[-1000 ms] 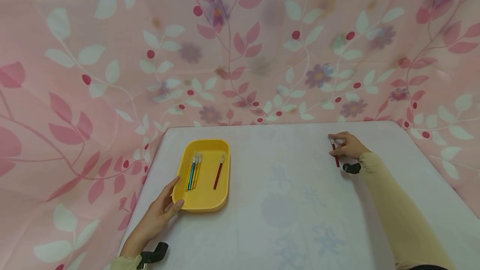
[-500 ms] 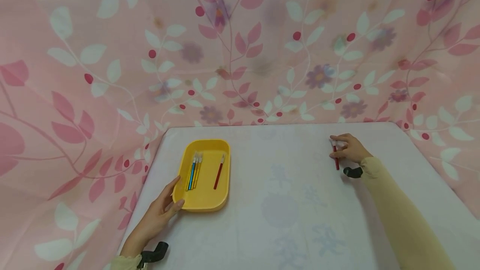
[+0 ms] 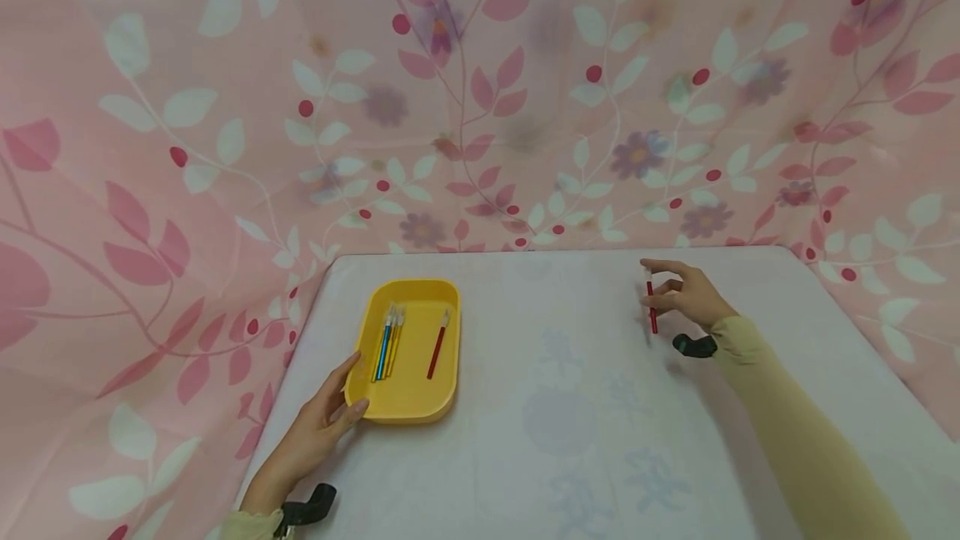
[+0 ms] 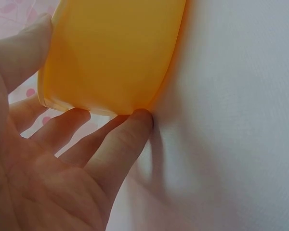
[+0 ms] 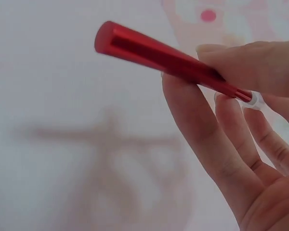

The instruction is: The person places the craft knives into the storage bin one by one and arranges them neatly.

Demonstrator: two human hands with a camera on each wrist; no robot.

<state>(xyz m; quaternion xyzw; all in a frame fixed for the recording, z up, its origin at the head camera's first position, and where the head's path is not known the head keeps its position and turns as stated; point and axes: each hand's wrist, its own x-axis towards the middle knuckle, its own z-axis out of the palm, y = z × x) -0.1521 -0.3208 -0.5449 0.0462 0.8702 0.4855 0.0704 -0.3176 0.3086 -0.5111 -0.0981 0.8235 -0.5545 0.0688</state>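
A shallow yellow tray (image 3: 408,398) sits on the left part of the table. My left hand (image 3: 317,423) grips it by its near left corner; in the left wrist view several fingertips (image 4: 142,118) touch the tray wall (image 4: 111,62). Inside the tray lie a blue craft knife (image 3: 385,348), yellow ones (image 3: 394,348) beside it, and a red one (image 3: 437,348) apart to the right. At the table's far right, my right hand (image 3: 693,294) pinches another red craft knife (image 3: 652,307) between thumb and fingers. Its red handle (image 5: 154,53) sticks out in the right wrist view, a clear sleeve at the narrow end.
The table (image 3: 510,357) wears a white cloth with faint bluish prints. A pink floral curtain (image 3: 480,107) hangs right behind the table's far edge and along both sides. A dark wrist device (image 3: 693,347) projects below my right wrist, another (image 3: 311,507) by my left.
My right hand has moved a little to the left with the red craft knife, which now stands apart from its shadow on the cloth. The left hand and tray have stayed put.
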